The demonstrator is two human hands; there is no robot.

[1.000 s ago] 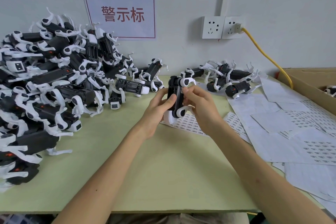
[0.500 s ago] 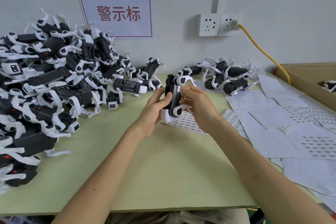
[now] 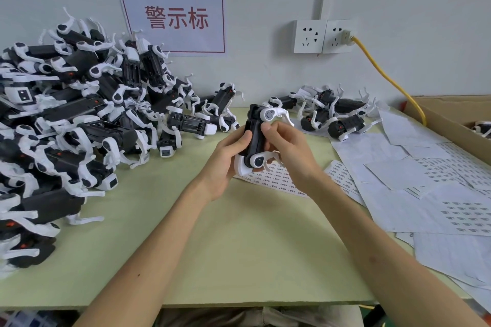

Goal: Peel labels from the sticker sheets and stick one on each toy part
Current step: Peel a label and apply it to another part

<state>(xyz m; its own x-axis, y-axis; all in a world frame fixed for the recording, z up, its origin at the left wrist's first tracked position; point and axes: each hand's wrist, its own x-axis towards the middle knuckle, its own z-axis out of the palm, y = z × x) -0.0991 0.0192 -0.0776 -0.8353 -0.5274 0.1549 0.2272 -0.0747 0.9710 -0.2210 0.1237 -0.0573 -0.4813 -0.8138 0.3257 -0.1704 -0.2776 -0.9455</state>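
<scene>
toy pile point(image 3: 79, 125) crowding left, loose sheets point(image 3: 425, 194) right, bare tabletop point(image 3: 239, 247) between

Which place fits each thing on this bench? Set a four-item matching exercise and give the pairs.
Things
1. toy pile
2. held toy
3. sticker sheets
4. cable

Places
A. plugged into the socket
B. spread over the right of the table
C. heaped on the table's left
D. gripped by the left hand and right hand

Pairs: 1-C, 2-D, 3-B, 4-A
</scene>
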